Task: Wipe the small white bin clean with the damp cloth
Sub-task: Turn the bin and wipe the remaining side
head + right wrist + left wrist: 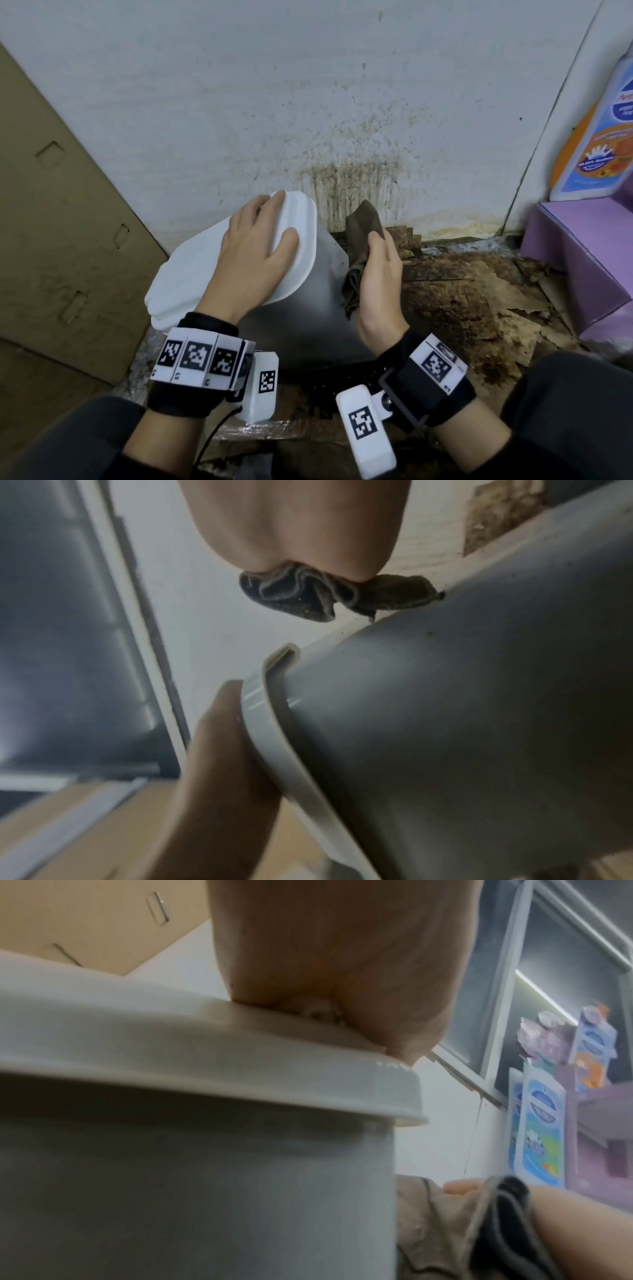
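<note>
The small white bin point(308, 318) stands by the stained wall, with its white lid point(191, 270) on top. My left hand point(253, 246) lies flat on the lid, fingers spread toward the far rim. My right hand point(373, 274) holds a crumpled brown cloth point(359, 240) against the bin's right side. In the left wrist view the palm point(342, 961) presses on the lid point(205, 1056) and the cloth point(438, 1231) shows low at the right. In the right wrist view the cloth point(308, 599) bunches under my right hand and touches the bin's wall point(479, 723).
A folded cardboard box point(61, 222) leans at the left. A purple box point(582, 250) with a bottle point(596, 137) on it stands at the right. Torn, dirty cardboard point(479, 298) covers the floor beside the bin. The wall point(359, 178) behind is stained brown.
</note>
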The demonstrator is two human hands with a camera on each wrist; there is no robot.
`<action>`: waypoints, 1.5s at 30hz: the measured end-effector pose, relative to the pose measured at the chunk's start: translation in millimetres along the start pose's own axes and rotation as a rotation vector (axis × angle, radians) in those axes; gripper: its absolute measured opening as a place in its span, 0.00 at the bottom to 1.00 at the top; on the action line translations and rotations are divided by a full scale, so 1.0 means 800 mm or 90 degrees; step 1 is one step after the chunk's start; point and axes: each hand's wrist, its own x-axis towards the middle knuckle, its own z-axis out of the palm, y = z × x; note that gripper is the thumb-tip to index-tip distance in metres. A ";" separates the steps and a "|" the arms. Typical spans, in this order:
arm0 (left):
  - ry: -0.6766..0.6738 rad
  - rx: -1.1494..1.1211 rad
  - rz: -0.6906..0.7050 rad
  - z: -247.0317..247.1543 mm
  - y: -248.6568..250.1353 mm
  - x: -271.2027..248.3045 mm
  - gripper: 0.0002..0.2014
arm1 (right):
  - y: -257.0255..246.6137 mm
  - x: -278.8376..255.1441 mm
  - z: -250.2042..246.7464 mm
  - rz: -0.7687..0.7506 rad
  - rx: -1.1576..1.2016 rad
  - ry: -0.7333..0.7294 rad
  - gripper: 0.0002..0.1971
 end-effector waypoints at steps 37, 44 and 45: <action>0.066 0.050 -0.032 0.006 -0.009 0.003 0.25 | 0.133 0.020 -0.070 -0.074 -0.468 -0.027 0.32; 0.066 0.061 -0.032 0.012 -0.006 0.003 0.29 | 0.082 0.000 0.007 -0.157 -0.379 -0.094 0.33; 0.064 0.063 -0.029 0.013 -0.005 0.003 0.30 | 0.071 -0.004 0.018 -0.168 -0.361 -0.131 0.32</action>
